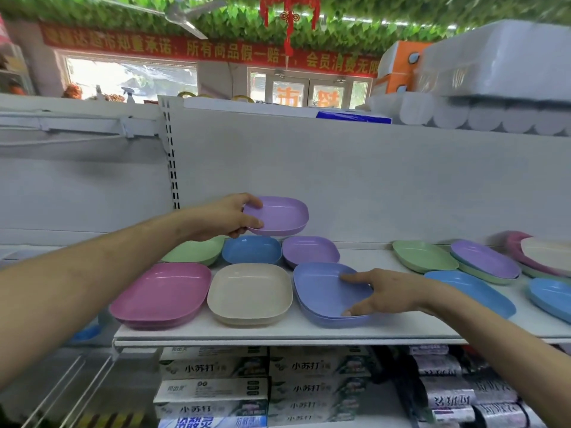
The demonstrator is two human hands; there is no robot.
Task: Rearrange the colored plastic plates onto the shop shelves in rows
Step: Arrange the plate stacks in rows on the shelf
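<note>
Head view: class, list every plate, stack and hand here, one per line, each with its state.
Left hand: grips lilac plate's rim.
Lilac plate: lifted above the shelf.
Right hand: rests on periwinkle stack.
Periwinkle stack: flat, front row.
Pink stack: flat, front row.
Cream stack: flat, front row.
Blue plate: flat, back row.

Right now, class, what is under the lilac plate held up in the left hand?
Below the held lilac plate sit a blue plate and a second lilac plate on the shelf. The left hand hides part of the green plate.
</note>
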